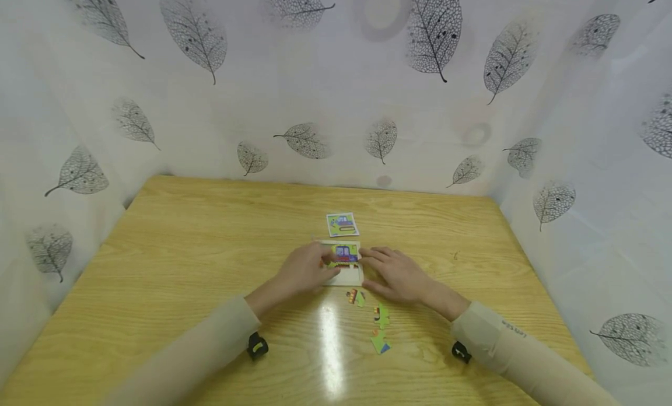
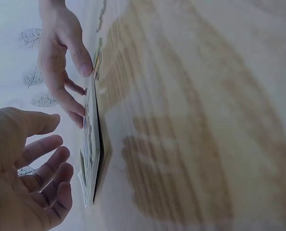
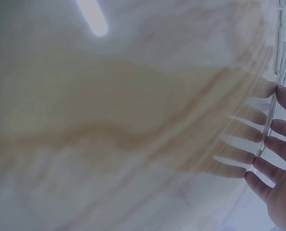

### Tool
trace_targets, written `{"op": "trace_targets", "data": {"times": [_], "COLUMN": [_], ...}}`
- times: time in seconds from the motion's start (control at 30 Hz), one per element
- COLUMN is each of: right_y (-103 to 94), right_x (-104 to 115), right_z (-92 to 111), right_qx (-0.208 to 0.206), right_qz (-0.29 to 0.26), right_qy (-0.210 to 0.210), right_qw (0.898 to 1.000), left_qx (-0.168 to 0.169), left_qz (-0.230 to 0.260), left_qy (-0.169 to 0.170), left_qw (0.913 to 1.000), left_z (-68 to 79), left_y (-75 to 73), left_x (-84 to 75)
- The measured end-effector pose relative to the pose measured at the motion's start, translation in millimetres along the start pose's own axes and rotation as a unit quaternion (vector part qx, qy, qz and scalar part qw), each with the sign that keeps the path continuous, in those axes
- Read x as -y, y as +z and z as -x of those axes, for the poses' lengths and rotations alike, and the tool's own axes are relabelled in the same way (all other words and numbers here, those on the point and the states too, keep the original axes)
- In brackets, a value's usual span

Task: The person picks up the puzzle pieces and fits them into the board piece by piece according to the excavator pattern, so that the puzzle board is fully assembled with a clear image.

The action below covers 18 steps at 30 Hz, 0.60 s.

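1. The pale rectangular puzzle tray lies on the yellow wood-grain table, between both hands, its near part bare.
2. The left hand hangs loosely curved over its left side, pinching nothing I can see.
3. The right hand, fingers spread, touches its right edge, probably steadying it.
4. Three flat green-patterned jigsaw pieces lie nearer the person, likely for easy reach; the square printed vehicle card lies beyond, presumably as reference.

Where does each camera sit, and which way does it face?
Head: worn on the head, facing forward and down at the table, puzzle tray and loose pieces; left hand, right hand and sleeves show.
Left wrist: on that wrist, facing low across the table; left hand near, right hand beyond.
Right wrist: on that wrist, facing the table and tray's edge; only right hand shows.
Shared: head and left wrist show both hands and the tray.
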State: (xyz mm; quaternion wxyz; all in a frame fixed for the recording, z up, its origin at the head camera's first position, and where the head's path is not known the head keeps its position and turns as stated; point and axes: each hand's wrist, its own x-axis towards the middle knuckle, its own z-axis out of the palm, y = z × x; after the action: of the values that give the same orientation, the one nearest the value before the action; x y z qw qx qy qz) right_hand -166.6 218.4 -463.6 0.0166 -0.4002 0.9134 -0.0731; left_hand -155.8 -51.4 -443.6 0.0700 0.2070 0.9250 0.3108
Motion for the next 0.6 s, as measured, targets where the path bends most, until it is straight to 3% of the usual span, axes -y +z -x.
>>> {"op": "trace_targets", "data": {"times": [0.37,0.6], "right_y": [-1.1,-0.7], "right_x": [2.4,1.3], "right_z": [0.4,0.8], "right_qx": [0.010,0.009], "right_qz": [-0.007,-0.008], "right_qy": [0.023,0.021], "right_qw": [1.000,1.000], "left_qx": [0.014,0.044], "left_qz": [0.012,-0.020], "left_qy": [0.046,0.090], "left_qw": [0.9988,0.9947], "left_z": [29.3,40.6], "left_y": [15.0,29.2], "left_x": [-8.9,-21.4]}}
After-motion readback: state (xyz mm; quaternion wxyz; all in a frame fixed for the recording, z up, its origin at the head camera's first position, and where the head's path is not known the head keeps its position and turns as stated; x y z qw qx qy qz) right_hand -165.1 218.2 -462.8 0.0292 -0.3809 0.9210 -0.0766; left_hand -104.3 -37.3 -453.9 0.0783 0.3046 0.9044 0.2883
